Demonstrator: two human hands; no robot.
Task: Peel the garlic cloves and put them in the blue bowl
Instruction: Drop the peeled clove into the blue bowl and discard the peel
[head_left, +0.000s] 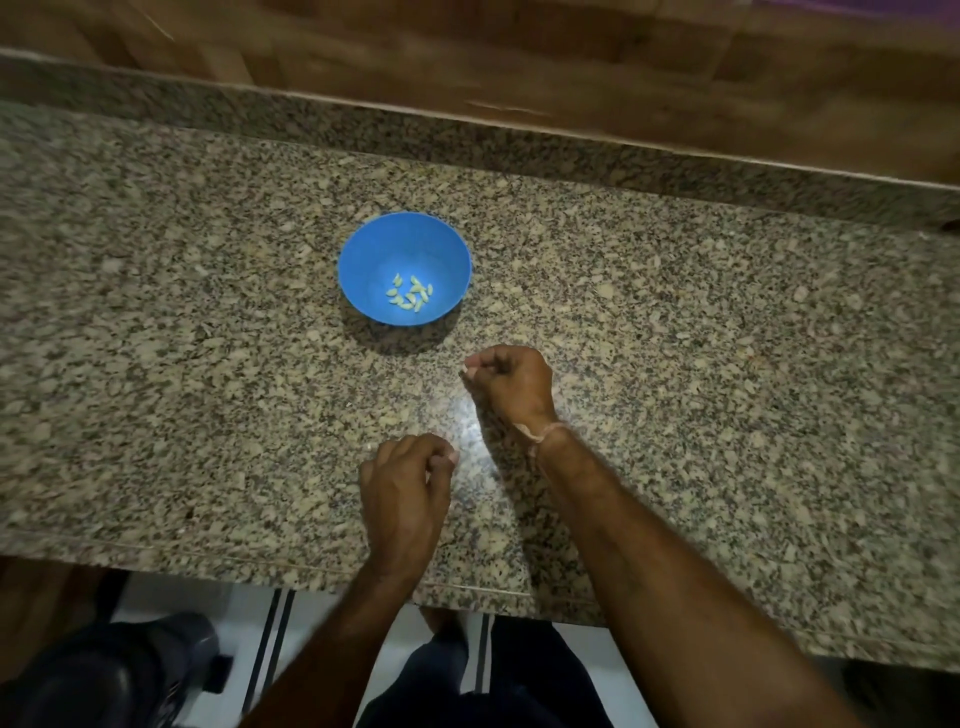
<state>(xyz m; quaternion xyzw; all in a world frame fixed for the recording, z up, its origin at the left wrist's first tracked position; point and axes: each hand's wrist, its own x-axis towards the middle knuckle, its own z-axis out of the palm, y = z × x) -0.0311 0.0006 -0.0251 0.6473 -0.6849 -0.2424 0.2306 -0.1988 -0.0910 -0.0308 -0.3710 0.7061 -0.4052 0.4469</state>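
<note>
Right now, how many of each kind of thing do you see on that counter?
1 blue bowl
About 8 garlic cloves in it, clumped
2 hands: left hand, right hand
1 pale bit, maybe garlic, pinched by the right hand
Total: about 12

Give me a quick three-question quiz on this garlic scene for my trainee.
1. Pick one: the peeled cloves lie A on a plate, B in the blue bowl, C on the floor.
2. True or false: the left hand is nearer the bowl than the right hand.
3. Which hand pinches a small pale bit at its fingertips?
Key: 1 B; 2 false; 3 right.
</note>
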